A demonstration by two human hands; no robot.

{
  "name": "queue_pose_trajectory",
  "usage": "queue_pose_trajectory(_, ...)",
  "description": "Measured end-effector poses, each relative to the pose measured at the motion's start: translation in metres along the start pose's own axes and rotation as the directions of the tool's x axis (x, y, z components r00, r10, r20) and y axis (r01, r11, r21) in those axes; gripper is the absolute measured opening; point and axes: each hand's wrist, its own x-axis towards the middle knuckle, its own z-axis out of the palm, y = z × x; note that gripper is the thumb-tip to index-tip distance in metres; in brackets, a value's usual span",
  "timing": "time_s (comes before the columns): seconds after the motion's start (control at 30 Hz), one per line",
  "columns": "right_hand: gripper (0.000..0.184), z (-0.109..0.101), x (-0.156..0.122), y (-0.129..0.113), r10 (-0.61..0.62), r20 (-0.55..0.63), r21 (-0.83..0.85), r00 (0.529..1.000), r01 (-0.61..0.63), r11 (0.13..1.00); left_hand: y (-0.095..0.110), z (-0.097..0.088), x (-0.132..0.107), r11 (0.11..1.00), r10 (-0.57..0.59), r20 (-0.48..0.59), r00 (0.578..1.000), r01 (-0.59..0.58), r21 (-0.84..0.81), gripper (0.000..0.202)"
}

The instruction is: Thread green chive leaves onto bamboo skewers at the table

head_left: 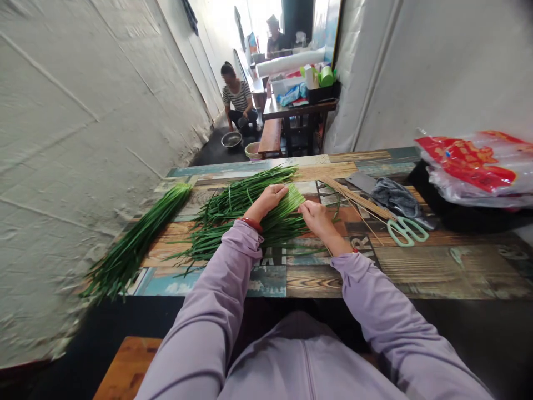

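My left hand [268,202] is closed round a bunch of garlic chives [292,200], whose pale stem ends point right. At those ends my right hand [318,221] pinches with thumb and fingers; exactly how many stems it grips is too small to tell. More loose chives [233,195] spread under and beyond my left hand, their dark leaves pointing left. A separate neat bundle of chives [144,236] lies at the table's left end. Right of my hands are thin wooden sticks [362,200] and green-handled scissors [407,231].
On the patterned table [449,269], a knife blade [358,181] and grey cloth [396,196] lie beyond the scissors. Red-printed plastic packs [478,164] fill the right end. Beyond, one person [238,100] squats by a metal basin [231,139]; another person [276,39] is farther back.
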Motion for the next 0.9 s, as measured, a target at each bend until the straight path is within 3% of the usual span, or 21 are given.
queue_pose_trajectory(0.27,0.032,0.004,-0.003,0.004,0.005,-0.018,-0.025,1.000,-0.005,1.000,0.000,0.006,0.000,0.999,-0.008,-0.006,1.000,0.009,0.045,0.034)
queue_pose_trajectory(0.5,0.032,-0.004,0.001,-0.001,0.067,0.067,0.108,0.996,-0.074,0.991,-0.001,0.002,0.005,0.992,0.040,-0.050,0.998,-0.034,0.125,0.031)
queue_pose_trajectory(0.6,0.033,-0.005,0.000,-0.002,0.067,0.048,0.142,0.997,-0.073,0.987,0.006,-0.002,-0.001,0.996,0.069,-0.226,0.972,-0.053,0.075,0.013)
queue_pose_trajectory(0.7,0.035,-0.003,0.000,-0.001,0.069,0.034,0.138,0.997,-0.073,0.988,0.020,0.007,-0.027,0.993,0.075,-0.513,0.855,-0.111,-0.040,0.020)
queue_pose_trajectory(0.73,0.035,-0.003,0.000,-0.001,0.070,0.024,0.128,0.997,-0.072,0.989,0.025,0.015,-0.040,0.982,0.038,-0.559,0.828,-0.135,-0.134,0.022)
queue_pose_trajectory(0.8,0.034,-0.002,0.000,-0.001,0.068,0.011,0.117,0.998,-0.069,0.991,0.033,0.039,-0.069,0.917,-0.076,-0.530,0.845,-0.150,-0.370,0.030)
queue_pose_trajectory(0.87,0.033,-0.003,-0.001,-0.001,0.073,0.017,0.131,0.997,-0.075,0.989,0.036,0.068,-0.094,0.785,-0.204,-0.354,0.913,-0.064,-0.617,0.034)
queue_pose_trajectory(0.9,0.033,-0.004,-0.001,-0.002,0.078,0.024,0.141,0.997,-0.080,0.987,0.036,0.081,-0.103,0.692,-0.278,-0.285,0.917,-0.015,-0.721,0.034)
